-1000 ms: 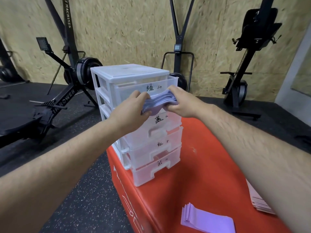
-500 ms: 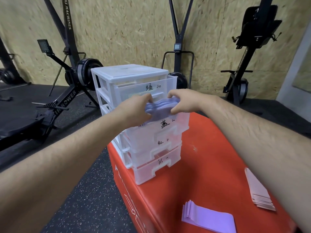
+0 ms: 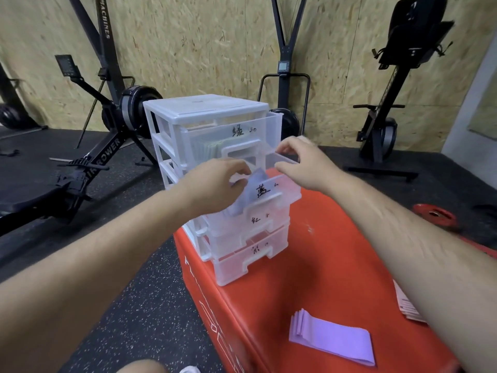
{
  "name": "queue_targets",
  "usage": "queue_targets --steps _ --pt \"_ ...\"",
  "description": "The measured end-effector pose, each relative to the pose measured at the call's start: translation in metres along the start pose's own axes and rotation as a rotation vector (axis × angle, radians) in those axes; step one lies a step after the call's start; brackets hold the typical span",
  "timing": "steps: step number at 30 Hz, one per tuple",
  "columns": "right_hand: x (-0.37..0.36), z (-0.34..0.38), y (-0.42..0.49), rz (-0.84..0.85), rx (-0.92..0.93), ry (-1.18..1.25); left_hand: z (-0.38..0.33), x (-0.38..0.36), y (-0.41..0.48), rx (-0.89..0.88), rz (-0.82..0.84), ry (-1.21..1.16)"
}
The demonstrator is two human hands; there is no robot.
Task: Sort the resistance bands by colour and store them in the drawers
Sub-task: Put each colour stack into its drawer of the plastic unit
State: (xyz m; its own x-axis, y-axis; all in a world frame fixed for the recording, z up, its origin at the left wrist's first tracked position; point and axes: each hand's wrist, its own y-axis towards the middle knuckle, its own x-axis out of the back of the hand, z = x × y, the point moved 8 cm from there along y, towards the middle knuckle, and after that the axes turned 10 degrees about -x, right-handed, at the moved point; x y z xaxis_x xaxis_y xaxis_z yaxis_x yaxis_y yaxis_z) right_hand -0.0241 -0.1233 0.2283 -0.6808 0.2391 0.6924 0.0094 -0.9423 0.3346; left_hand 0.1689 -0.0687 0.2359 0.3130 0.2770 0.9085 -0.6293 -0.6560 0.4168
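Note:
A white translucent drawer unit (image 3: pixel 207 107) stands on a red box (image 3: pixel 330 265). Its second drawer (image 3: pixel 282 193), marked with a blue-colour label, is pulled out. A stack of blue bands (image 3: pixel 256 176) leans inside it, seen partly through the front wall. My left hand (image 3: pixel 215 184) reaches into the drawer with its fingertips pinched on the bands. My right hand (image 3: pixel 301 165) hovers over the drawer's right rim, fingers apart, holding nothing. Green bands (image 3: pixel 212 152) show through the top drawer. Purple bands (image 3: pixel 330 337) lie near the box's front. Pink bands (image 3: pixel 406 308) are half hidden by my right forearm.
The box's left edge drops to black rubber flooring. A black rowing machine (image 3: pixel 88 168) lies left of the drawers, and upright machines (image 3: pixel 387 109) stand against the chipboard wall. A red weight plate (image 3: pixel 435 214) lies on the floor at the right.
Both hands lowered the blue bands from in front of the top drawer into the pulled-out second drawer. My right hand let go and lifted away to the right.

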Motion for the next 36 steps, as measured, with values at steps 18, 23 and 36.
queue_targets --steps 18,23,36 --pt "-0.086 -0.022 -0.054 0.144 -0.028 -0.289 0.005 -0.051 -0.034 -0.104 -0.028 0.678" --pt "-0.075 -0.035 -0.11 0.11 0.021 -0.33 -0.043 -0.082 -0.044 -0.136 -0.1 0.364" --pt "0.006 -0.2 -0.239 0.092 -0.35 -0.491 -0.195 -0.243 0.008 -0.213 0.233 -0.016"
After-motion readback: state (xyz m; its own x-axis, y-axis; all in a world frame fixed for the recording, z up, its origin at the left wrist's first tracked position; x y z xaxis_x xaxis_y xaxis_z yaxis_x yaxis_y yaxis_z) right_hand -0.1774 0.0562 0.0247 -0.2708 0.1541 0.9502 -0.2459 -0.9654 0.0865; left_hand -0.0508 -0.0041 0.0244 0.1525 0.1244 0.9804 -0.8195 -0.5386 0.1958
